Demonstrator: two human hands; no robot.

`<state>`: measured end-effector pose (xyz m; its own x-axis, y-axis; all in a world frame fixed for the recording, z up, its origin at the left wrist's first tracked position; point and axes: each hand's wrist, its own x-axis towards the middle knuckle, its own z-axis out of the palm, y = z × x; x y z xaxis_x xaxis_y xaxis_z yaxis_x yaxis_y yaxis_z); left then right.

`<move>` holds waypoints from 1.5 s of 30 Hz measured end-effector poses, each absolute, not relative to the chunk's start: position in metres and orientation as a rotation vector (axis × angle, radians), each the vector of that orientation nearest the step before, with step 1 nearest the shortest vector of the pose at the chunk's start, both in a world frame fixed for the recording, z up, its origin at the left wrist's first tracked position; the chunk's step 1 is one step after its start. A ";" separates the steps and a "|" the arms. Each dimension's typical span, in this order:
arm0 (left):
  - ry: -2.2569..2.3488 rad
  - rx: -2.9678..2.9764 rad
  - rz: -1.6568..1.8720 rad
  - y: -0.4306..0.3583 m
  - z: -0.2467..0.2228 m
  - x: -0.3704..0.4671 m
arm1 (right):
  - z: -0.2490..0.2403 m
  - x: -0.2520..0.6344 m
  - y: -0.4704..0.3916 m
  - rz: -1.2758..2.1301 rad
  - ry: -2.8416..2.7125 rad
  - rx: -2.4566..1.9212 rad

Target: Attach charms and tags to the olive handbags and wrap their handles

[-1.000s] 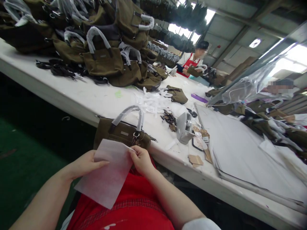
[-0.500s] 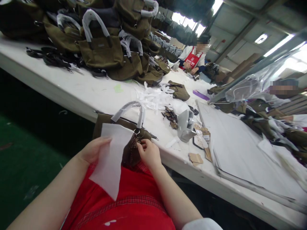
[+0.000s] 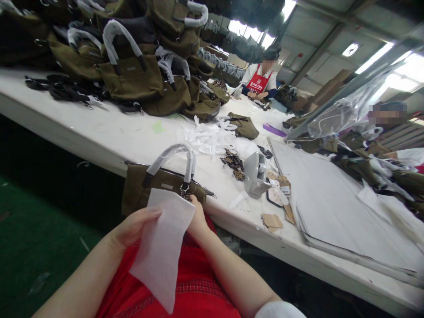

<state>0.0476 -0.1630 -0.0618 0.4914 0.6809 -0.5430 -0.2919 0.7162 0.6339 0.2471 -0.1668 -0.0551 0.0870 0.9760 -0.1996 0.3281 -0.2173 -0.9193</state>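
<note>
My left hand [image 3: 141, 225] pinches a sheet of thin white tissue paper [image 3: 162, 247] that hangs over my lap. Behind the paper an olive handbag [image 3: 134, 187] rests against the table's front edge, its handle [image 3: 172, 152] wrapped in white film. A dark leopard-print charm [image 3: 184, 192] hangs from a ring at the handle's base. My right hand [image 3: 198, 218] is closed at this charm, its fingertips partly behind the paper. The lower part of the charm is hidden by the paper.
Olive handbags [image 3: 132, 79] are piled at the back left, beside black straps [image 3: 66, 90]. White strips [image 3: 208, 137], leopard-print pieces [image 3: 235, 163], a grey tape dispenser [image 3: 256, 174] and a phone [image 3: 274, 194] lie on the table [image 3: 109, 143]. A co-worker [image 3: 260, 81] stands at the far side.
The paper has moved right and down with my left hand, now covering the charm's lower part. My right hand has shifted slightly left, closer to the paper.
</note>
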 end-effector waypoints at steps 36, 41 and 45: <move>0.492 0.398 0.465 -0.152 -0.022 0.124 | -0.008 0.312 -0.165 1.865 -0.881 -1.134; 0.462 0.389 0.404 -0.150 -0.025 0.132 | -0.011 0.296 -0.174 1.935 -0.651 -1.113; 0.590 0.483 0.555 -0.153 -0.035 0.140 | -0.024 0.284 -0.178 1.833 -0.685 -1.222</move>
